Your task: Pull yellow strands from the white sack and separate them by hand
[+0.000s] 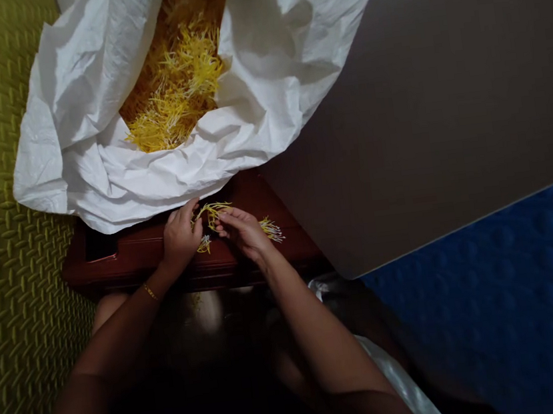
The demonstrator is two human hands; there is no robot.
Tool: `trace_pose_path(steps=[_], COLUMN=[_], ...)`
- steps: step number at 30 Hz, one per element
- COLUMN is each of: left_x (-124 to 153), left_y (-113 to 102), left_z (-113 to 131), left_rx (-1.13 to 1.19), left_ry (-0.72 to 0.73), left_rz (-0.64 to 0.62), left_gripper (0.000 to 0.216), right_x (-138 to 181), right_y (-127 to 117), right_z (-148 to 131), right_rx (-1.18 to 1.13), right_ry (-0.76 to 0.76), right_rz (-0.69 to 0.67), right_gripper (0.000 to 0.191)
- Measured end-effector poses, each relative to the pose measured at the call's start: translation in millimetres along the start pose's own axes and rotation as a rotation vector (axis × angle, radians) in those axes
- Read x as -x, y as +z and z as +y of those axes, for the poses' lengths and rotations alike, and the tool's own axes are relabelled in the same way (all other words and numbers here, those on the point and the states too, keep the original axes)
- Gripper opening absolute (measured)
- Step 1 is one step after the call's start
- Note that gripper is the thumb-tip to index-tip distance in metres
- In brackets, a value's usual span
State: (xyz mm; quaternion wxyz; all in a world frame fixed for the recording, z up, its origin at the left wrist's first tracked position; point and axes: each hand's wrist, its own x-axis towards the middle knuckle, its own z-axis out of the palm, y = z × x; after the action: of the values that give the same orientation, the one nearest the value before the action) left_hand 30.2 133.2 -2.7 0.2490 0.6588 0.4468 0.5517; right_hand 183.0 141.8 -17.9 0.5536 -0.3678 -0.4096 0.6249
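Between my two hands stretches a loose bunch of thin yellow strands (213,208). My right hand (244,231) pinches the bunch between thumb and fingers. My left hand (182,235), with a gold-coloured bracelet at its wrist, is curled round the other end of it. Just below the left fingertips lies a small clump of pale-tipped strands (204,245). A larger bundle of yellow strands with white tips (272,230) rests beside the right hand. Both hands are over a dark red wooden surface (291,245).
Behind my hands a big white woven sack (257,129) gapes, holding many yellow strands (177,98). A dark object (100,247) lies on the wood at left. Yellow textured matting (0,220) is left, a grey-brown panel (424,95) right, blue bumpy matting (528,283) beyond.
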Motion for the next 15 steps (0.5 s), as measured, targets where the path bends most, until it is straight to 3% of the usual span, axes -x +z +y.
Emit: trace_pose_path(steps=[5,9,12,15], left_x=[8.5,12.4,11.6,7.8], left_y=[2.2,4.6,7.2,11.5], left_z=[8.2,8.0,3.9,-1.8], left_rx=[-0.168,-0.195,-0.046,0.158], left_ry=[0.109,0.101,0.009,-0.198], left_rz=[0.025,-0.009,-0.053,-0.069], left_gripper=[0.026,0.016,0.015,0.013], right_x=[0.3,0.0,0.4,0.1], right_y=[0.4,0.8,0.9,-0.4], right_z=[-2.9,-3.3,-1.4,2.6], right_rx=[-0.045,-0.022,0.026,0.104], right_ry=[-0.023,-0.042,-0.076,-0.144], right_rz=[0.025,0.012,-0.017,-0.034], right_gripper=[0.025,0.023,0.021,0.019])
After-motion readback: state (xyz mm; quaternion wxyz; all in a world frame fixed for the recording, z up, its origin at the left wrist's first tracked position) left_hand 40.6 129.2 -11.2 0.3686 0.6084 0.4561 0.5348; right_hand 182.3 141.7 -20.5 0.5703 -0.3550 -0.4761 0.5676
